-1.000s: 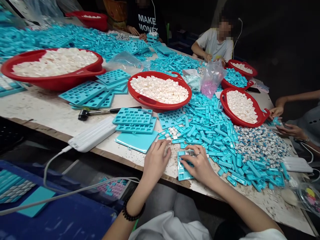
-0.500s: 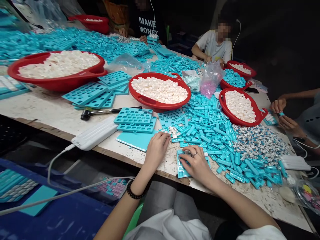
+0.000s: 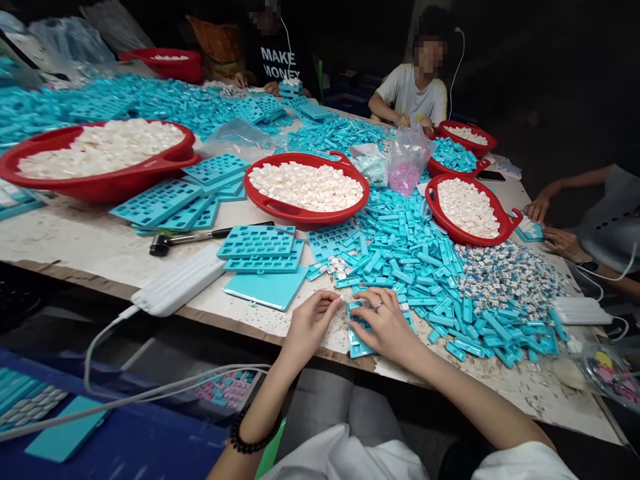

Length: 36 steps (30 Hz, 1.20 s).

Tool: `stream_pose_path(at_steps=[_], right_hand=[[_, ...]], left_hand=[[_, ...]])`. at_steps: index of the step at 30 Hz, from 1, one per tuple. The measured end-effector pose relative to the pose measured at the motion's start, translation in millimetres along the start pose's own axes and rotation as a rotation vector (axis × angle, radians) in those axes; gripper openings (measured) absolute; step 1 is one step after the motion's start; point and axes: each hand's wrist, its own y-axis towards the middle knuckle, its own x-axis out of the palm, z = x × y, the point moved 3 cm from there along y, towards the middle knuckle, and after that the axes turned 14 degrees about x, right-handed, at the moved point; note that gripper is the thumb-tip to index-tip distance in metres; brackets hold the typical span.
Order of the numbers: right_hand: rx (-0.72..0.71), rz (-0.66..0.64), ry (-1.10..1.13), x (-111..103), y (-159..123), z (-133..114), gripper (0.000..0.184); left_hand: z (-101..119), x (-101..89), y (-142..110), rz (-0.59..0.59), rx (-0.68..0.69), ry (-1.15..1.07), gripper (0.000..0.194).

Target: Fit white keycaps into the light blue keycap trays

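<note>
My left hand (image 3: pixel 311 325) is just left of a small blue plastic frame, its thumb and fingertips pinched together. Whatever may be in that pinch is too small to make out. My right hand (image 3: pixel 384 325) lies over the blue frame (image 3: pixel 359 345) at the table's front edge, gripping it with bent fingers and covering much of it. Small white keycap-like pieces (image 3: pixel 337 268) lie just beyond my left hand. Right behind both hands spreads a heap of loose blue plastic bars (image 3: pixel 400 257).
Red basins of white pieces (image 3: pixel 306 187) stand across the table. Blue panels with square holes (image 3: pixel 257 241), a flat blue panel (image 3: pixel 267 288), a hammer (image 3: pixel 190 238) and a white power strip (image 3: pixel 177 283) lie leftward. Small white-and-blue parts (image 3: pixel 510 277) are heaped rightward. Other people sit around.
My left hand has drawn back from the loose white pieces toward the blue frame, fingertips pinched. My right hand stays on the frame. The whole view has shifted slightly.
</note>
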Motion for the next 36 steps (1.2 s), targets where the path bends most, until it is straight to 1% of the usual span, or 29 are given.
stream_pose_path(at_steps=[3,5,9,12,15,17,19,23,25,27,29,31,36], right_hand=[[0.045,-0.004,0.098,-6,4,3,0.026],[0.023,-0.002,0.145,-7,5,4,0.031],[-0.047,0.027,0.188,-7,6,5,0.025],[-0.041,0.060,0.188,-5,7,6,0.019],[-0.043,0.075,0.191,-6,7,7,0.016],[-0.032,0.046,0.184,-8,9,7,0.015],[-0.005,-0.033,0.168,-11,11,11,0.017],[0.023,-0.229,0.086,-18,17,23,0.034],[0.028,-0.300,0.035,-20,20,31,0.037],[0.044,-0.343,0.012,-19,21,36,0.037],[0.048,-0.351,0.020,-18,22,38,0.036],[0.037,-0.327,0.052,-17,22,39,0.034],[0.010,-0.235,0.082,-21,23,38,0.029]], left_hand=[[3,2.1,-6,0.019,-0.084,-0.160,0.032],[9,2.5,-8,-0.013,-0.129,-0.239,0.034],[19,7.1,-10,-0.109,-0.200,-0.356,0.035],[20,12.1,-8,-0.094,-0.248,-0.420,0.036],[17,14.7,-6,-0.053,-0.251,-0.398,0.045],[14,14.3,-5,-0.040,-0.244,-0.344,0.047],[11,12.2,-4,-0.028,-0.255,-0.309,0.046],[7,4.0,-7,0.012,-0.302,-0.315,0.048],[8,0.3,-11,0.016,-0.320,-0.323,0.046],[10,-1.4,-13,0.001,-0.332,-0.321,0.042],[11,-0.7,-15,-0.010,-0.330,-0.319,0.040],[13,2.4,-16,-0.029,-0.307,-0.317,0.039],[15,13.9,-15,-0.108,-0.181,-0.252,0.031]])
